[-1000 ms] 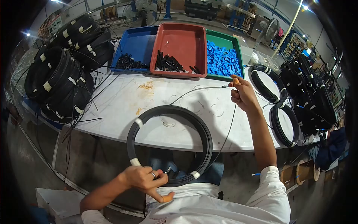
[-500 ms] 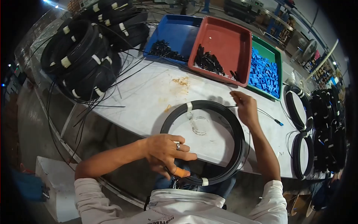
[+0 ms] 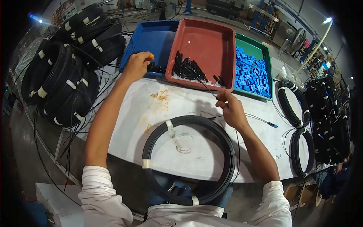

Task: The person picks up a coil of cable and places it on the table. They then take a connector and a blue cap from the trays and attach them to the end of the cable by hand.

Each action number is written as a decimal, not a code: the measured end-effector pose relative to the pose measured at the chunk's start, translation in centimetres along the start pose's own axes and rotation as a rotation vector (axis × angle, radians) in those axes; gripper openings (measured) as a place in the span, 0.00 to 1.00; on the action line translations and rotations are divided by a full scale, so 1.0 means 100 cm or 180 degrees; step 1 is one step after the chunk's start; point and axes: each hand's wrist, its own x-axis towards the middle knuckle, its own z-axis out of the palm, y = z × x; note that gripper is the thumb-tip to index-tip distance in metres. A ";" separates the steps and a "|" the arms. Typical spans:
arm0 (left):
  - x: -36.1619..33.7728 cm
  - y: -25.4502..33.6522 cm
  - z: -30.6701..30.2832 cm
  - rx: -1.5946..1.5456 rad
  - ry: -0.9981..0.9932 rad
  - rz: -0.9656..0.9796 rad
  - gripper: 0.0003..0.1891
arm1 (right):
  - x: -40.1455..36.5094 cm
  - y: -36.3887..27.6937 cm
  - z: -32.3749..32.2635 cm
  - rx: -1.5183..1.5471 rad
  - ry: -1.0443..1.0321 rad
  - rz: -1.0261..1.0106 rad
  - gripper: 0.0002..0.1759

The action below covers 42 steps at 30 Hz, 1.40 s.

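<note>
My right hand (image 3: 230, 108) pinches a thin black cable (image 3: 210, 90) near its end, which points up and left toward the red tray's front rim. My left hand (image 3: 137, 67) is at the blue tray (image 3: 160, 38), over its small black parts (image 3: 157, 68). Its fingers are curled, one digit has an orange cover, and anything between the fingertips is hidden. A coil of black cable (image 3: 229, 151), bound with white tape, lies before me, partly over the table edge. Near my right forearm, a thin cable ends in a blue-tipped connector (image 3: 272, 125).
The red tray (image 3: 208, 34) holds black pieces, and the green tray (image 3: 247, 41) holds many blue pieces. Big stacks of taped black coils (image 3: 49, 75) stand at the left, with loose ends hanging down. Smaller coils (image 3: 290, 109) lie at the right edge.
My left hand has left the coil and moved up to the blue tray. My right hand has shifted slightly left and down, holding the cable end near the red tray. The view has turned slightly.
</note>
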 end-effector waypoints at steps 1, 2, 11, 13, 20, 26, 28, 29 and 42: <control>0.010 -0.009 0.000 -0.0013 -0.0007 0.0015 0.11 | 0.002 0.000 0.002 0.0339 -0.0034 0.0174 0.08; 0.019 -0.019 0.001 0.0332 -0.0290 0.0248 0.12 | 0.007 -0.003 0.000 0.0352 -0.0255 0.0518 0.08; 0.046 -0.036 0.018 0.0441 -0.1134 -0.0410 0.12 | 0.050 -0.015 0.028 0.1549 -0.0367 0.0969 0.08; 0.049 -0.052 0.019 0.0523 -0.1076 -0.0447 0.12 | 0.046 -0.016 0.034 0.0879 -0.0129 0.0127 0.07; 0.057 -0.077 0.004 0.0942 -0.0761 -0.0574 0.09 | 0.024 -0.013 0.029 0.0137 -0.0484 -0.0053 0.06; 0.056 -0.053 0.004 0.0678 -0.0791 -0.0313 0.13 | 0.021 -0.006 0.038 -0.0227 -0.0638 -0.0303 0.08; 0.051 -0.053 0.004 0.0525 -0.0970 -0.0380 0.15 | 0.021 -0.005 0.039 -0.0229 -0.0713 -0.0398 0.08; 0.049 -0.054 0.005 0.0308 -0.1246 -0.0100 0.15 | 0.021 -0.005 0.038 -0.0315 -0.0644 -0.0552 0.08; 0.050 -0.049 0.004 0.0310 -0.1832 -0.0295 0.16 | 0.021 -0.002 0.034 -0.1091 -0.0341 -0.0955 0.08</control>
